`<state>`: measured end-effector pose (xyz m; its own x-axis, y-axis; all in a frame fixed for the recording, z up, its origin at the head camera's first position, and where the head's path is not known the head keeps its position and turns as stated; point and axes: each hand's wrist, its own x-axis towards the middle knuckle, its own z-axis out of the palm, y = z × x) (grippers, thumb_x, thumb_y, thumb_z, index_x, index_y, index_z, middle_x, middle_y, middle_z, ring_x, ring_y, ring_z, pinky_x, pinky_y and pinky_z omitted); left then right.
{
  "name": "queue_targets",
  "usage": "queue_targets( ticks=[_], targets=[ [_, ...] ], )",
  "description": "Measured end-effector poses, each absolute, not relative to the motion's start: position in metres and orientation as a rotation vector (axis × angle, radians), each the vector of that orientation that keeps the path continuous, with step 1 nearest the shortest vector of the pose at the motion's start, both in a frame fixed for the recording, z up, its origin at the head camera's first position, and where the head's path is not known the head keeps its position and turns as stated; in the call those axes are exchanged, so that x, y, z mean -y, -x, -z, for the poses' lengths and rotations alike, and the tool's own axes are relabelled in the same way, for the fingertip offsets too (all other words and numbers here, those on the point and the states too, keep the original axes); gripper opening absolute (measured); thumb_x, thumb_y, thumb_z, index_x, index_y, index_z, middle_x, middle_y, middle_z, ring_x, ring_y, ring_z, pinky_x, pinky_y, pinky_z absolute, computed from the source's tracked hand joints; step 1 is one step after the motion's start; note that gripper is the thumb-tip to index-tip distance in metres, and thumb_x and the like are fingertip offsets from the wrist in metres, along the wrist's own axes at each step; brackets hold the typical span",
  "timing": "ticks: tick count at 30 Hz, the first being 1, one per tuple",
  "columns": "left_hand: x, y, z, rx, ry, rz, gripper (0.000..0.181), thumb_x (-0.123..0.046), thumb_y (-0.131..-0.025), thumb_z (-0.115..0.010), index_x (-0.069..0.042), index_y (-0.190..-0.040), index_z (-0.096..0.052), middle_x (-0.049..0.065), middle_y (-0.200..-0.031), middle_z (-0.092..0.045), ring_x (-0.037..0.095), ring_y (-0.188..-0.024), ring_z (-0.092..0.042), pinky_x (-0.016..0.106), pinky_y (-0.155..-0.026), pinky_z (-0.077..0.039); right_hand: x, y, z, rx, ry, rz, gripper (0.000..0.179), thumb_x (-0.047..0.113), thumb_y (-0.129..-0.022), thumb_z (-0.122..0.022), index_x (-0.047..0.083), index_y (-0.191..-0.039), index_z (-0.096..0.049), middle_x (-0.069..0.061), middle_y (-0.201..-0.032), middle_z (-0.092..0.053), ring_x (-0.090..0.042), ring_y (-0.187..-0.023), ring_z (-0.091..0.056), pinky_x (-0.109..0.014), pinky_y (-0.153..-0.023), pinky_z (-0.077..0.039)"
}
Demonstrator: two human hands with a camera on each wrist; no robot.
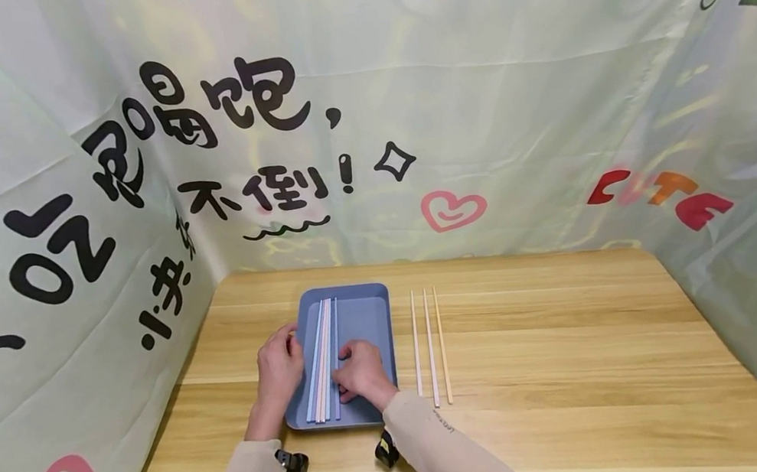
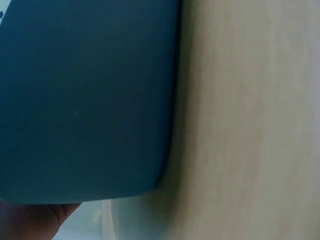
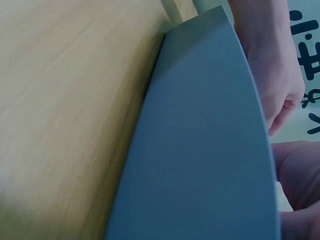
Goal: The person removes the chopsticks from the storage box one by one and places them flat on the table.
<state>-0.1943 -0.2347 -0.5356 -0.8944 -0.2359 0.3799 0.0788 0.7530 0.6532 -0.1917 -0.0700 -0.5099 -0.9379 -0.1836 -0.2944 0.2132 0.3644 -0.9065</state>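
A blue rectangular tray (image 1: 362,314) lies on the table, with several pastel chopsticks (image 1: 320,357) lengthwise along its left half. My left hand (image 1: 280,365) is at the tray's left rim, its fingertips right by the edge. Over the tray, my right hand (image 1: 363,372) has its fingers curled at the rightmost blue chopstick (image 1: 335,317), which lies slightly apart from the bunch. In the left wrist view the tray's outer wall (image 2: 90,110) hides most of the hand. The right wrist view also has that wall (image 3: 195,140) in front, hiding the chopsticks.
To the right of the tray, three chopsticks lie side by side on the wooden table (image 1: 569,339): two pale pink chopsticks (image 1: 430,346) and a yellowish chopstick (image 1: 442,345). Printed cloth (image 1: 511,114) hangs around the back and sides.
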Motion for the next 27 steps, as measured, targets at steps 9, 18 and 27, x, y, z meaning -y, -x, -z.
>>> queue_targets(
  ticks=[9, 18, 27],
  targets=[
    [0.2346, 0.1939, 0.534, 2.497, -0.102, 0.95, 0.029, 0.003, -0.099, -0.059, 0.01, -0.125, -0.069, 0.026, -0.1, -0.072, 0.034, -0.085, -0.066, 0.048, -0.077, -0.057, 0.0687, 0.1923, 0.5105, -2.369, 0.0, 1.524, 0.029, -0.009, -0.08, -0.078, -0.006, -0.105, -0.064, -0.01, -0.063, -0.063, -0.025, -0.048, -0.07, -0.034, -0.046, -0.058],
    [0.2331, 0.1938, 0.5351, 2.516, -0.134, 0.964, 0.029, 0.003, -0.1, -0.06, 0.009, -0.127, -0.068, 0.026, -0.105, -0.072, 0.033, -0.087, -0.066, 0.049, -0.079, -0.058, 0.07, 0.1925, 0.5131, -2.439, -0.006, 1.486, 0.03, -0.009, -0.076, -0.08, -0.004, -0.1, -0.063, -0.011, -0.069, -0.06, -0.021, -0.041, -0.066, -0.032, -0.042, -0.056],
    [0.2353, 0.194, 0.5362, 2.505, -0.125, 0.963, 0.029, 0.003, -0.099, -0.059, 0.009, -0.127, -0.069, 0.027, -0.106, -0.073, 0.035, -0.088, -0.067, 0.05, -0.08, -0.058, 0.0639, 0.1906, 0.5061, -2.367, 0.0, 1.493, 0.036, -0.004, -0.074, -0.084, -0.004, -0.1, -0.059, -0.014, -0.075, -0.059, -0.028, -0.047, -0.07, -0.035, -0.046, -0.058]
  ],
)
